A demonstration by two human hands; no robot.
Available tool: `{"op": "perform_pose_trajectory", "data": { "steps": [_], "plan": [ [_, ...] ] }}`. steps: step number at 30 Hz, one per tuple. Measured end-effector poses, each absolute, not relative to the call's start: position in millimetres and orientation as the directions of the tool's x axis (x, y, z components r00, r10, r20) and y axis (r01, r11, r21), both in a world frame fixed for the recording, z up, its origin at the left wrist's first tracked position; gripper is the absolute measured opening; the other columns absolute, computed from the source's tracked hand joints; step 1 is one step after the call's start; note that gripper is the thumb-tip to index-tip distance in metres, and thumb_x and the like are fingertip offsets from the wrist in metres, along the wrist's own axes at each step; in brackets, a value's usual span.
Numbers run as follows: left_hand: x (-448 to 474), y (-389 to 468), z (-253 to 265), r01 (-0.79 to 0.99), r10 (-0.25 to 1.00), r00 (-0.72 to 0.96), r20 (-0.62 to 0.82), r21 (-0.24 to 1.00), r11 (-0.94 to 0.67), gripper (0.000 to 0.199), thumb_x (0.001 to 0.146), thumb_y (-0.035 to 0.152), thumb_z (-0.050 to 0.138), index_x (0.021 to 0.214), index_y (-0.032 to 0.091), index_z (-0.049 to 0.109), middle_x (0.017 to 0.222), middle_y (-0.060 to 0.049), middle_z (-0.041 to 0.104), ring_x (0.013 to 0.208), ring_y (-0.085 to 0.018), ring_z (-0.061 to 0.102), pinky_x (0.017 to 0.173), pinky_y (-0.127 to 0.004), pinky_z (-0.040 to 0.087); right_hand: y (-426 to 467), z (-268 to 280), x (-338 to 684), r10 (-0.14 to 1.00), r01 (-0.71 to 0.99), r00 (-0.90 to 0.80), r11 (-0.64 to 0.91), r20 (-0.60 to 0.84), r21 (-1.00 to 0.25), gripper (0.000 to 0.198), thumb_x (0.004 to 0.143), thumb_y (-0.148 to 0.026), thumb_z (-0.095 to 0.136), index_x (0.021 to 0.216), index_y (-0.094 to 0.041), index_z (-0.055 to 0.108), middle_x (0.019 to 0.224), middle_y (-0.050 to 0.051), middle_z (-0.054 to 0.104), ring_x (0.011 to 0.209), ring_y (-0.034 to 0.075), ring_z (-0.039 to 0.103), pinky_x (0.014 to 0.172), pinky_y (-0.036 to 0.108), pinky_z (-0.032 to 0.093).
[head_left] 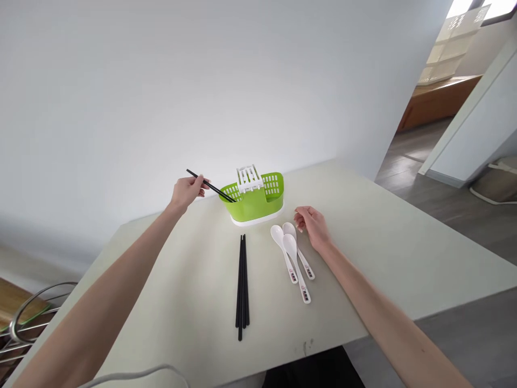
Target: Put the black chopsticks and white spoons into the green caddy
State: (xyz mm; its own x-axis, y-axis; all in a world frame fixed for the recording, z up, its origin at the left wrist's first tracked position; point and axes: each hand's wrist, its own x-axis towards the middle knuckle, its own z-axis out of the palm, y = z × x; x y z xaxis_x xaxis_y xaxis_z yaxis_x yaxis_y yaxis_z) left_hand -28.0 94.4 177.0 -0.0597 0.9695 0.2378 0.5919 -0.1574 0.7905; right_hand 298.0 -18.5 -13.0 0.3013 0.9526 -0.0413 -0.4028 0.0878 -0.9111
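My left hand is closed around a pair of black chopsticks, tilted with their lower ends inside the left compartment of a green utensil holder. A white slotted rack sits across the middle of that holder, which has a white base. Several more black chopsticks lie in a bundle on the table in front of it. Beside my right hand rest three white spoons, their bowls towards the holder. The right fingers are loosely curled just above the table, and whether they hold anything is hidden.
The pale table stands against a white wall. A grey cable crosses the near left edge. At the lower left is a metal rack with a wooden board. A doorway opens at the far right.
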Motion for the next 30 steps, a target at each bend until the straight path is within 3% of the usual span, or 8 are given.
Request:
{"op": "perform_pose_trajectory", "data": {
  "steps": [8,14,30],
  "plan": [
    [-16,119,169,0.727,0.98,-0.009,0.198,0.674,-0.13,0.034,0.09,0.046,0.069,0.084,0.015,0.08,0.083,-0.01,0.08,0.057,-0.015,0.065,0.066,-0.03,0.06,-17,-11,296,0.957,-0.379,0.289,0.082,-0.033,-0.922,0.025,0.075,-0.043,0.078,0.079,-0.022,0.065,0.068,-0.001,0.068,0.053,0.011,0.055,0.046,0.026,0.041],
    [-10,127,164,0.714,0.976,-0.041,0.213,0.689,-0.121,0.033,0.092,0.044,0.068,0.084,0.015,0.079,0.079,-0.009,0.078,0.055,-0.014,0.064,0.06,-0.029,0.057,-16,-10,295,0.957,-0.37,0.287,0.079,-0.033,-0.926,0.027,0.075,-0.044,0.078,0.079,-0.022,0.064,0.068,-0.001,0.068,0.053,0.012,0.055,0.045,0.026,0.041],
    [-13,123,139,0.72,0.977,-0.055,0.205,0.686,-0.104,0.043,0.091,0.06,0.067,0.085,0.018,0.074,0.09,-0.009,0.079,0.058,-0.015,0.063,0.064,-0.031,0.055,-16,-10,295,0.96,-0.355,0.277,0.074,-0.029,-0.932,0.026,0.076,-0.043,0.079,0.078,-0.022,0.064,0.066,0.0,0.068,0.052,0.011,0.055,0.045,0.025,0.042]
  ]
}}
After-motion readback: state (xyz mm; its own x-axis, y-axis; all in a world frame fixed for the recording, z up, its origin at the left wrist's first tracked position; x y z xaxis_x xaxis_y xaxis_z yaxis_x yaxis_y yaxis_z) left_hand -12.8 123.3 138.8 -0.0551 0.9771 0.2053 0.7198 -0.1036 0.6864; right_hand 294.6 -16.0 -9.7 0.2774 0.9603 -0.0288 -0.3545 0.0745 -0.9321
